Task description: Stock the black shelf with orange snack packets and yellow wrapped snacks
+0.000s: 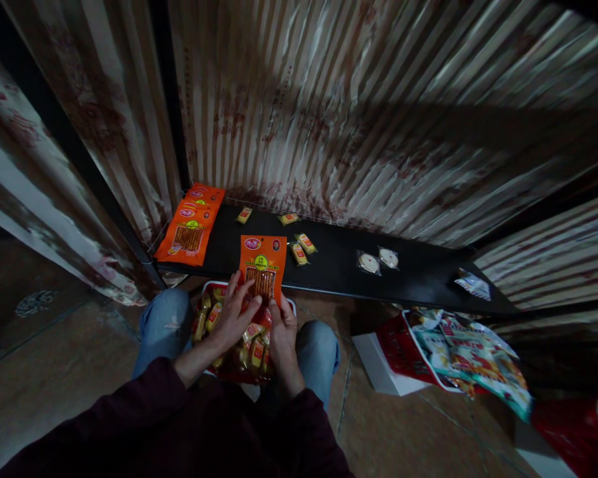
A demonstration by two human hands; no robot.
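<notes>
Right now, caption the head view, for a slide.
Right hand holds orange packet, left hand against it, above wrapped snacks.

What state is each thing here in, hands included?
Orange packet, held, printed side in view.
Left hand, fingers spread against the packet.
Right hand, gripping the packet's lower right corner.
Orange packets at left, lying overlapped.
Yellow packets, lying scattered on the shelf.
White round packets, side by side.
Basket between knees, filled with wrapped snacks.
Basket of bags, piled past its rim.
</notes>
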